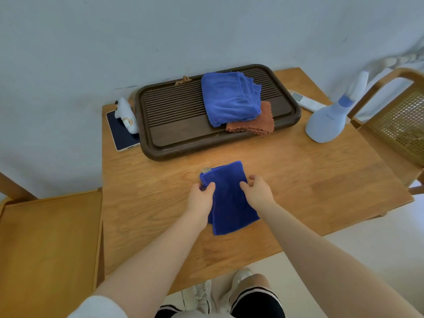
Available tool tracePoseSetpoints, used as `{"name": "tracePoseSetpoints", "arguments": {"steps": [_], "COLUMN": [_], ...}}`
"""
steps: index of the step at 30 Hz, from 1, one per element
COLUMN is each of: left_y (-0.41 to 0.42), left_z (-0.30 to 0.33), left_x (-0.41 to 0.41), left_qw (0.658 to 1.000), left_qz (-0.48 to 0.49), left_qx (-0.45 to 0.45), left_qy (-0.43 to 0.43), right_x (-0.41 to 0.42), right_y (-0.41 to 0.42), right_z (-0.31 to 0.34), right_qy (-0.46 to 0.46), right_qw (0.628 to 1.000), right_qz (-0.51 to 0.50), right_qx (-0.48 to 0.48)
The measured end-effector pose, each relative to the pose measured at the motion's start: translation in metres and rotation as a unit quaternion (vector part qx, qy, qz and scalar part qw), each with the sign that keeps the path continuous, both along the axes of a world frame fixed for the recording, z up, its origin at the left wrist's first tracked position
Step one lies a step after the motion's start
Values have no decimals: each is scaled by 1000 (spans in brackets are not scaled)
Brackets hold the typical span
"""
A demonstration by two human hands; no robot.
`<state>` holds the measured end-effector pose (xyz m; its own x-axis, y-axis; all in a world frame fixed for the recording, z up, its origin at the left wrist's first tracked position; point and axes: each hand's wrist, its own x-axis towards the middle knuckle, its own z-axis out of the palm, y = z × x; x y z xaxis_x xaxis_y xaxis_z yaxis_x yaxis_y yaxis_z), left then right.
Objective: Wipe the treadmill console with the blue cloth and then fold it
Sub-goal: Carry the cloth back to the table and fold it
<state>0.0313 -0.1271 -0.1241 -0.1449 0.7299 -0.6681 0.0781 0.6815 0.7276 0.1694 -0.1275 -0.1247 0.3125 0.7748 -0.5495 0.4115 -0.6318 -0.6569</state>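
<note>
Blue cloth [228, 198] lies folded on the wooden table [309, 180], near its front edge. Left hand [202, 196] pinches its left edge with curled fingers; right hand [258, 189] grips its right edge likewise. Behind sits a dark tray [160, 125] holding more folded cloths [229, 99].

We count two blue cloths: one [228, 198] held between our hands, one [229, 98] beyond them. One brown cloth [253, 122], one tray [160, 125], one spray bottle [328, 120].
</note>
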Motion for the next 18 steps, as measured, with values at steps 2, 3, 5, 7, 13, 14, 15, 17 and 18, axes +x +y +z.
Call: {"name": "tracePoseSetpoints", "arguments": {"steps": [2, 3, 5, 7, 13, 14, 15, 17, 18], "left_y": [5, 8, 13, 22, 82, 95, 110, 142, 158], "left_z": [4, 5, 9, 14, 58, 68, 78, 96, 103], "left_x": [1, 0, 0, 3, 7, 10, 13, 24, 29], "left_qw": [996, 993, 990, 989, 970, 967, 967, 969, 971], "left_qz": [12, 3, -30, -37, -45, -36, -26, -5, 5], "left_qx": [-59, -78, -81, -52, 86, 97, 108, 124, 132], "left_qy": [-62, -88, -113, -134, -222, -231, -230, -212, -200], "right_x": [-4, -4, 0, 9, 45, 48, 50, 54, 55], "right_y": [4, 6, 6, 6, 63, 78, 94, 128, 145], "right_z": [-1, -1, 2, 10, 56, 66, 76, 91, 96], "right_qy": [19, 31, 97, 176, 227, 218, 211, 212, 213], "right_qw": [1000, 999, 995, 984, 961, 960, 959, 956, 955], "right_qz": [-22, -24, -3, 28, 47, 59, 65, 50, 36], "right_qx": [-9, -18, -25, 11, 150, 163, 176, 196, 203]}}
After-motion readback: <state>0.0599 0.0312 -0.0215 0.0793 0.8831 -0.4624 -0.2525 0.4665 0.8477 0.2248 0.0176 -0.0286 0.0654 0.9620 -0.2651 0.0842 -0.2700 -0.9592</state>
